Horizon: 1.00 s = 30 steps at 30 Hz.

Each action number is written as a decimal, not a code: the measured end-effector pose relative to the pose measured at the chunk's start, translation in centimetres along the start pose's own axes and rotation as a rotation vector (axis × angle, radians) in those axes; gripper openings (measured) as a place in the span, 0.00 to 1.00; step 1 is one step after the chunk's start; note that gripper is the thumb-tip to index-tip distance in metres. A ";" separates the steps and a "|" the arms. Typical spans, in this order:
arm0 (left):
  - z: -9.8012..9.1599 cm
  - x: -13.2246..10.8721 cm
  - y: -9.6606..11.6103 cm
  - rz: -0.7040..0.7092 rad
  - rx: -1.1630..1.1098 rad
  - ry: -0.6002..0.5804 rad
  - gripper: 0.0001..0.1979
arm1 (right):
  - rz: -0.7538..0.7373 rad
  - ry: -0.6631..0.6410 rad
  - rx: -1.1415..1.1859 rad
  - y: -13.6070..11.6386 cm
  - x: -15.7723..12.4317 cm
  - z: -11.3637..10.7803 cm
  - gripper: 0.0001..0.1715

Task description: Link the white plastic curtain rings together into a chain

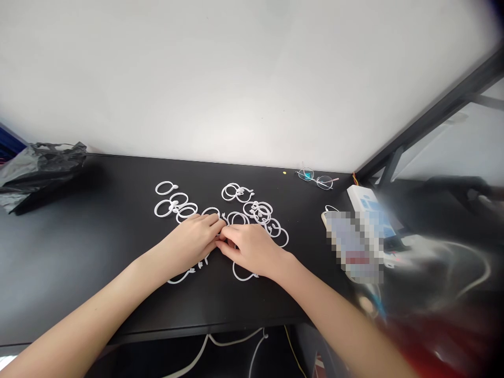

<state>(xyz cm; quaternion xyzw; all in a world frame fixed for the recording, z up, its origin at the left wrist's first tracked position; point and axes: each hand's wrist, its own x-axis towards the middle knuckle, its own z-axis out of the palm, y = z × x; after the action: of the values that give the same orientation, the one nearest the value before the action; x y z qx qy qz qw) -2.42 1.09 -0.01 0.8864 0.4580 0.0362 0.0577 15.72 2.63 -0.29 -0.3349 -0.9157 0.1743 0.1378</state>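
Note:
Several white plastic rings [258, 211] lie scattered across the middle of a black table [98, 262]. My left hand [192, 242] and my right hand [252, 249] meet knuckle to knuckle over the pile, fingers curled and pinched together at a small white ring piece [220, 237] between them. More rings poke out from under each hand, one [181, 276] below the left and one [242, 274] below the right. A separate cluster of rings [173, 203] lies to the left of the hands.
A black plastic bag [37, 165] sits at the table's far left. A pair of glasses [317, 179] lies by the white wall. A phone and a white power strip [366, 207] sit at the right, with cables beyond. White cords hang below the front edge.

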 end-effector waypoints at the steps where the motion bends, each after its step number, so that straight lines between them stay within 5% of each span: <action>1: 0.0 0.0 0.0 -0.001 -0.002 0.000 0.07 | 0.000 0.000 0.001 0.0 0.0 0.0 0.12; 30: 0.0 -0.1 0.0 -0.009 -0.009 -0.015 0.07 | 0.000 0.006 0.004 0.1 0.0 0.1 0.13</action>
<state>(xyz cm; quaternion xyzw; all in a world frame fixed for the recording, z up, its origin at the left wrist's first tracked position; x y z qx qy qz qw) -2.45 1.05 0.02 0.8842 0.4614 0.0313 0.0652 15.76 2.63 -0.43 -0.3352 -0.9150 0.1749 0.1410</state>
